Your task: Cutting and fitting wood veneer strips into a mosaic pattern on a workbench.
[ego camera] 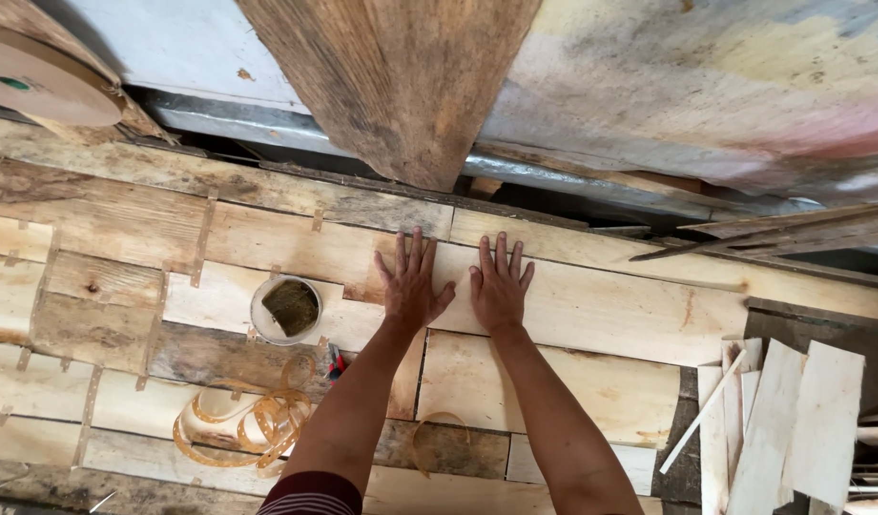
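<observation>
Both my hands lie flat, palms down, side by side on a pale wooden board (591,305) in a patchwork panel of joined boards (105,219). My left hand (412,283) has its fingers spread and rests across the seam at the board's left end. Just to its right, my right hand (499,285) presses on the same pale board, fingers together and pointing away from me. Neither hand holds anything.
A small white tub (287,309) with dark contents stands left of my left hand. Coiled tan strapping (248,424) lies near the panel's front. Loose thin wood offcuts (792,429) are stacked at the right. A large weathered plank (391,86) leans at the back; a round disc (38,81) is top left.
</observation>
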